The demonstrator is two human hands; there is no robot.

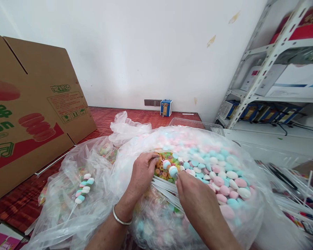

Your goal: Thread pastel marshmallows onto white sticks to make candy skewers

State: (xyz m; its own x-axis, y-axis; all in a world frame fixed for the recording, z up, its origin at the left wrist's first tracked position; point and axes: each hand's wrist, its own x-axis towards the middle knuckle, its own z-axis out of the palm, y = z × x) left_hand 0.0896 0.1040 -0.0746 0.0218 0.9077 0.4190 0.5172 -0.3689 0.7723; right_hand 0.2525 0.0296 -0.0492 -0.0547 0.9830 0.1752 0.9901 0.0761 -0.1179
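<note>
My right hand (195, 191) is closed on a candy skewer (173, 171), a thin stick with blue, white and pink marshmallows and orange gummy between them. At the skewer's upper left end, my left hand (143, 170) pinches what looks like an orange gummy ring, mostly hidden by the fingers. Beneath both hands lie loose gummy rings (167, 156) in yellow, orange and green. A bundle of white sticks (165, 189) lies just below them. Around and to the right, a large clear plastic bag (255, 208) holds many pastel marshmallows (224, 184).
A finished-looking marshmallow skewer (83, 189) lies on plastic bags at the left. A big cardboard box (39, 104) stands on the red-brown table (104, 116). Behind are a small blue device (166, 108) and a clear tray (198, 123). White metal shelves (266, 62) rise at right.
</note>
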